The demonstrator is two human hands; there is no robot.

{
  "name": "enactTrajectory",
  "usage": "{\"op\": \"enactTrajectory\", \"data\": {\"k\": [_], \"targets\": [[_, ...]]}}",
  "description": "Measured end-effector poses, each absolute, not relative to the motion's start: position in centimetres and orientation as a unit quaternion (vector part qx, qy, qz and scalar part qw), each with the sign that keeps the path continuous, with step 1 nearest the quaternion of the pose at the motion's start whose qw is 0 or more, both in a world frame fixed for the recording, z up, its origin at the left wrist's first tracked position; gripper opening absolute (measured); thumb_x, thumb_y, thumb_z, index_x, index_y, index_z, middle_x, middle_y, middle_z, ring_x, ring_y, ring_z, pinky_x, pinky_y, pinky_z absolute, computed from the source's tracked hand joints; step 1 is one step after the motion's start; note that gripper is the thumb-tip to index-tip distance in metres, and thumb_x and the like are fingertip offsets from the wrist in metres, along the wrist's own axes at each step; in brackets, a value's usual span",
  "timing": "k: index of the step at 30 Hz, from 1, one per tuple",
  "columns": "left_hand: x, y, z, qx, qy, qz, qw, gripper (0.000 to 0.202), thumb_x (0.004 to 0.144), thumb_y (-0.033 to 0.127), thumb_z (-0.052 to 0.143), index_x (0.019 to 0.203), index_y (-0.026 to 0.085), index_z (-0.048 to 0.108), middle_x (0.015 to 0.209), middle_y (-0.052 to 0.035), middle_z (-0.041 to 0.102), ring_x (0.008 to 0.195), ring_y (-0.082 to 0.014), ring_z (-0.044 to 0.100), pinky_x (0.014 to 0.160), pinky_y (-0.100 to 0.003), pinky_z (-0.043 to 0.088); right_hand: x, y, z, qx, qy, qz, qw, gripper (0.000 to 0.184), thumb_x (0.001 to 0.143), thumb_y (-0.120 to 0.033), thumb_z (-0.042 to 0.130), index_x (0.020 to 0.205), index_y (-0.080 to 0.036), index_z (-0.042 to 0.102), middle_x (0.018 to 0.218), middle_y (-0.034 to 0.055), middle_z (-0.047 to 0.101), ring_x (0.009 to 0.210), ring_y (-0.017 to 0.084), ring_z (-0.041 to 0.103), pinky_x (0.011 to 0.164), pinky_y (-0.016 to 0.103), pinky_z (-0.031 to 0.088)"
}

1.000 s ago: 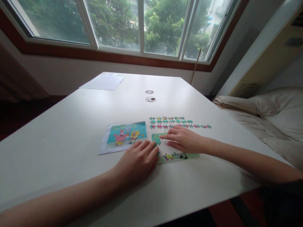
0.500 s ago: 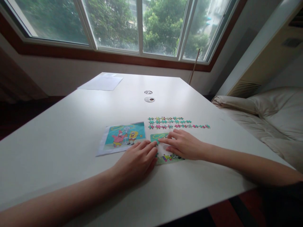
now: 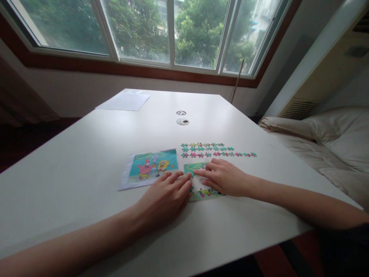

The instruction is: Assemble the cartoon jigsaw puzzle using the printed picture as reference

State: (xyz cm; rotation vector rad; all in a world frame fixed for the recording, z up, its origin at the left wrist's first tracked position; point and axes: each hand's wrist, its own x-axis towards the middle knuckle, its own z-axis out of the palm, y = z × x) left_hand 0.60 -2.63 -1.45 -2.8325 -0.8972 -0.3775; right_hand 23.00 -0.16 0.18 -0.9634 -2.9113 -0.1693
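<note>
A partly assembled jigsaw puzzle [image 3: 197, 197] lies flat on the white table, its green border joined around a pale, unfilled middle. Along its left edge rests my left hand [image 3: 171, 191], palm down, fingers stretched out and the fingertips on the edge pieces. My right hand [image 3: 225, 177] reaches in from the right and covers part of the puzzle. Its extended index finger touches a green piece at the upper left, close to my left fingertips. Neither hand visibly grips a piece. Several loose jigsaw pieces [image 3: 201, 149] lie in rows just beyond the puzzle.
A printed cartoon picture [image 3: 145, 169] lies left of the puzzle, near my left hand. White paper [image 3: 123, 102] rests at the table's far left corner. Two round inserts [image 3: 182, 122] are set into the white table [image 3: 86, 165]. A padded sofa [image 3: 314, 142] stands at the right.
Both hands keep nearly the same pose on the puzzle. The whole view has shifted very slightly; no piece has visibly moved.
</note>
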Motion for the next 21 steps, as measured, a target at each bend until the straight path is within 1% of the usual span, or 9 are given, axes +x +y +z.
{"op": "enactTrajectory", "data": {"k": [5, 10, 15, 18, 21], "targets": [[0.1, -3.0, -1.3, -0.932, -0.319, -0.148, 0.090, 0.021, 0.085, 0.018, 0.046, 0.103, 0.016, 0.057, 0.109, -0.0078, 0.062, 0.098, -0.0253, 0.054, 0.082, -0.041, 0.042, 23.3, 0.2, 0.4, -0.303, -0.951, -0.044, 0.036, 0.036, 0.093, -0.035, 0.034, 0.122, -0.021, 0.050, 0.088, 0.0089, 0.060, 0.079, 0.018, 0.050, 0.074, 0.033, 0.038], [0.1, -3.0, -1.5, -0.932, -0.308, -0.164, 0.094, 0.021, 0.084, 0.017, 0.046, 0.100, 0.017, 0.059, 0.102, -0.0072, 0.064, 0.094, -0.0246, 0.055, 0.079, -0.041, 0.042, 24.0, -0.5, 1.1, -0.277, -0.960, -0.025, 0.041, 0.037, 0.091, -0.037, 0.036, 0.123, -0.022, 0.049, 0.097, 0.0089, 0.059, 0.088, 0.019, 0.050, 0.079, 0.035, 0.037], [0.3, -3.0, -1.4, -0.930, -0.301, -0.180, 0.110, 0.019, 0.084, 0.017, 0.046, 0.097, 0.015, 0.060, 0.099, -0.0081, 0.064, 0.092, -0.0248, 0.055, 0.077, -0.040, 0.043, 24.6, -2.1, 1.3, -0.254, -0.966, -0.029, 0.048, 0.036, 0.089, -0.042, 0.039, 0.118, -0.024, 0.052, 0.096, 0.0070, 0.058, 0.085, 0.018, 0.048, 0.077, 0.034, 0.036], [0.3, -3.1, -1.2, -0.932, -0.280, -0.202, 0.112, 0.017, 0.084, 0.016, 0.046, 0.093, 0.015, 0.061, 0.096, -0.0070, 0.065, 0.090, -0.0243, 0.056, 0.075, -0.040, 0.044, 24.9, -2.7, 0.9, -0.247, -0.966, -0.045, 0.062, 0.032, 0.089, -0.041, 0.042, 0.114, -0.024, 0.055, 0.096, 0.0060, 0.058, 0.086, 0.018, 0.047, 0.078, 0.034, 0.035], [0.3, -3.3, -1.1, -0.936, -0.249, -0.222, 0.110, 0.016, 0.084, 0.014, 0.045, 0.088, 0.016, 0.060, 0.090, -0.0063, 0.065, 0.086, -0.0226, 0.057, 0.073, -0.037, 0.045, 25.0, -3.1, 0.3, -0.251, -0.962, -0.060, 0.090, 0.028, 0.088, -0.036, 0.045, 0.111, -0.025, 0.056, 0.093, 0.0044, 0.059, 0.086, 0.018, 0.046, 0.078, 0.033, 0.035]]}}
